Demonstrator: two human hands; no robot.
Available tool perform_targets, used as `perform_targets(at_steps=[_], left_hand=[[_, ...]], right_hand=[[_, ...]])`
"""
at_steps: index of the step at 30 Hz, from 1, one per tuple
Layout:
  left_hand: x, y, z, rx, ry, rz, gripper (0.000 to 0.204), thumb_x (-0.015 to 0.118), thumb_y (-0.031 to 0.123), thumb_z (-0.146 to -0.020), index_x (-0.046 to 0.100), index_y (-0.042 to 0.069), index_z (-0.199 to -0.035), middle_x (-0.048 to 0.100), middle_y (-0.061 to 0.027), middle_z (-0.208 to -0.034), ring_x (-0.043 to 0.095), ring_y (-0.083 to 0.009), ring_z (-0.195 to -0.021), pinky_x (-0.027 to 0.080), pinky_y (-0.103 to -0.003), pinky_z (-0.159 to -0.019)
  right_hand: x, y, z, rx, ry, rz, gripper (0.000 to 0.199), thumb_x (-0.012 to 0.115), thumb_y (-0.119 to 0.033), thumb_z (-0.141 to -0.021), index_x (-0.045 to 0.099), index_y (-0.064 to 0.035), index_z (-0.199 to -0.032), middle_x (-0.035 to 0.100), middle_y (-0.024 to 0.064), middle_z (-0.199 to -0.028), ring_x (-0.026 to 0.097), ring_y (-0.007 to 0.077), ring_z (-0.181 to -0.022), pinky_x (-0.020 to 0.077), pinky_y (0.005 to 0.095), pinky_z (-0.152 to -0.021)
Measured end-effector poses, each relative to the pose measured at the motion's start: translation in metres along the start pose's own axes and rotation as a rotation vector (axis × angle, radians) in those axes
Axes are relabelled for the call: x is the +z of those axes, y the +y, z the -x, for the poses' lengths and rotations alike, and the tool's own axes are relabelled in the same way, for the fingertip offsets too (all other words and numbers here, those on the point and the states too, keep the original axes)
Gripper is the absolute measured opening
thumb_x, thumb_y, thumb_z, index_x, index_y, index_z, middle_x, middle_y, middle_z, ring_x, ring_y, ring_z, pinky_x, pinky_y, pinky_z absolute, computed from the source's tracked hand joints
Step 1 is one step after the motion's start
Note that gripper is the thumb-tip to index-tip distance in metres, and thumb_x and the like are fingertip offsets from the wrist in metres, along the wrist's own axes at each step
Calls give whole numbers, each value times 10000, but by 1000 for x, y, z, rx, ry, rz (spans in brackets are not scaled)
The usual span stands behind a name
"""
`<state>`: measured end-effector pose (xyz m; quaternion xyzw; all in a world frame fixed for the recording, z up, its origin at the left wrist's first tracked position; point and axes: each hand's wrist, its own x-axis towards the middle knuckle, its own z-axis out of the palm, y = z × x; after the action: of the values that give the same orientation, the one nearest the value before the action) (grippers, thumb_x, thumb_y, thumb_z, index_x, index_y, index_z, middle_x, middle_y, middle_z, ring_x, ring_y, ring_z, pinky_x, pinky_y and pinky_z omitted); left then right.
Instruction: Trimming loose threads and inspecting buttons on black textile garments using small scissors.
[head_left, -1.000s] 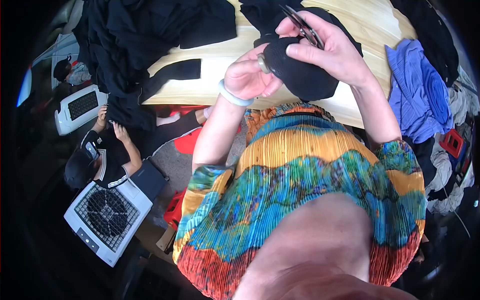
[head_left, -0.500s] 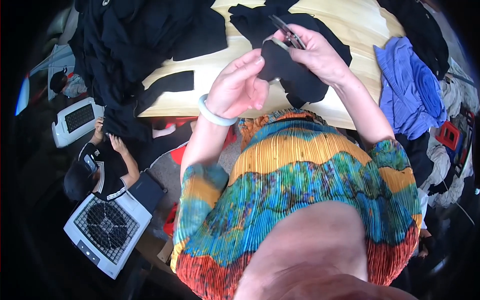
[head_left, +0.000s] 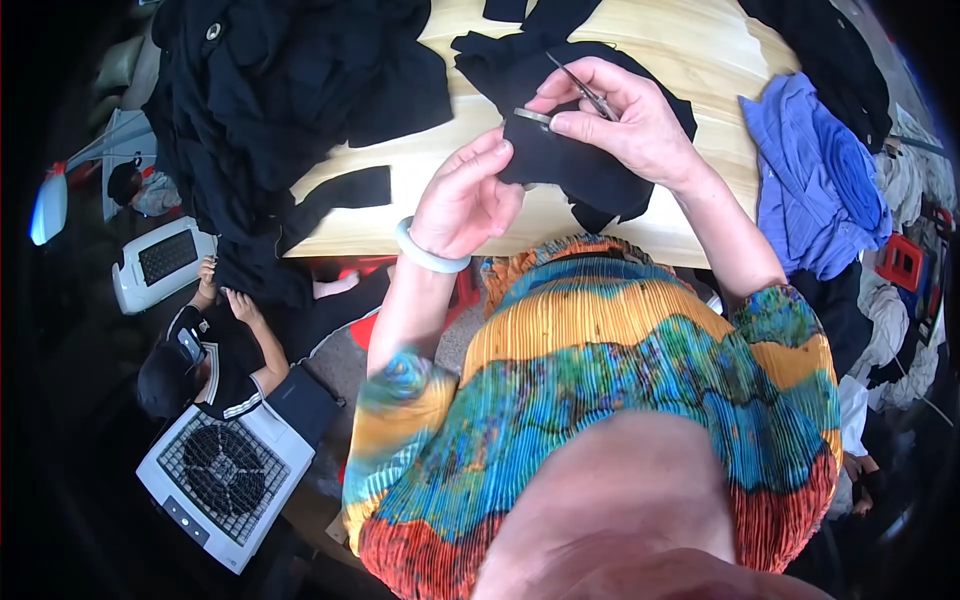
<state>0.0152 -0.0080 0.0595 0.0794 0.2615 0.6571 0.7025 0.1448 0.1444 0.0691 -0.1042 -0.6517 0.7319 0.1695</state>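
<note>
My left hand, with a pale bangle on its wrist, is closed at the left edge of a black cloth piece. The thumb and fingers pinch that edge just above the table. My right hand is closed around small dark metal snips, whose tips point up and left. Its thumb also presses on the cloth, by a flat, rounded metal piece whose kind I cannot make out. More black cloth lies under and behind my hands.
A wooden table carries a large black garment heap at left, a black strip and purple-blue garments at right. A co-worker sits at lower left by a white fan unit. A red stool stands right.
My right hand and the snips have shifted slightly, the blades now looking closer together. My left fingers have closed in on the cloth's left edge, and the cloth is spread flatter.
</note>
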Motion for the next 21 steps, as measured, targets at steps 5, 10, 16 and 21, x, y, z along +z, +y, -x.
perform_targets(at_steps=[5,10,16,21], left_hand=[[5,-2,0,5,39,-17,265,444,115,-878,470,2,-1117,590,-93,-938,473,-122,-391,345,-182,-338],[16,-5,0,73,162,-193,226,482,91,-862,498,7,-1071,593,-62,-817,506,-116,-407,343,-172,-338],[12,-6,-2,77,177,-394,222,528,72,-839,506,23,-1054,536,1,-676,520,-84,-425,342,-155,-345],[17,-2,-4,66,198,-331,196,503,86,-852,512,33,-1041,569,-23,-723,526,-92,-430,349,-164,-347]], right_hand=[[5,4,3,-36,61,-19,239,570,-14,-795,505,6,-1024,578,71,-934,551,115,-918,435,222,-811],[10,13,5,-91,243,113,212,578,-66,-808,532,-10,-1008,592,44,-924,563,100,-900,447,221,-800],[12,18,6,-124,303,279,220,572,-81,-818,521,-12,-1021,609,65,-962,565,103,-919,447,221,-799],[12,22,4,-120,299,183,232,568,-90,-824,511,-15,-1036,600,68,-992,568,108,-916,447,221,-798]])
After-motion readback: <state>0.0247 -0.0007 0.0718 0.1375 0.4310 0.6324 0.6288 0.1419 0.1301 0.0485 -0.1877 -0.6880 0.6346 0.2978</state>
